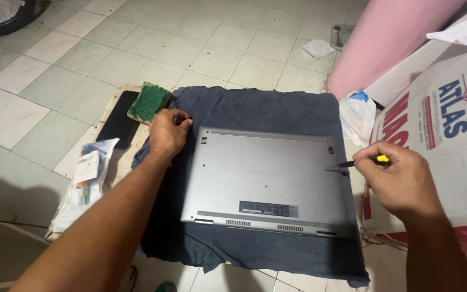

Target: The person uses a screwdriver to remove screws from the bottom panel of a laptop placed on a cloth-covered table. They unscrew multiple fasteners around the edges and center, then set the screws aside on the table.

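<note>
**Figure: Silver laptop, underside up, with 2 hands at its edges**

A silver laptop (266,181) lies closed and upside down on a dark blue cloth (255,111), its flat base panel facing the camera. A dark label strip and 2 rows of vent slots sit near the edge closest to the viewer. The cloth is spread over a flat board (115,89) laid on the tiled floor (190,48).

The right hand (401,181) grips a small screwdriver (360,161) with a yellow-and-black handle between thumb and fingers; its thin tip meets the base panel close to the laptop's right edge. The left hand (168,131) rests on the cloth just beyond the laptop's upper left corner, fingers pinched together on something too small to identify.

Just beside the left hand lies a green scouring sponge (148,101), and next to it a black phone (119,119) lies flat on the board. A clear plastic packet (88,178) holding small tools sits at the board's left margin. To the right stand a white cardboard box (449,140) with red and blue print, a white plastic bag (359,116) and a pink roll (390,38).
</note>
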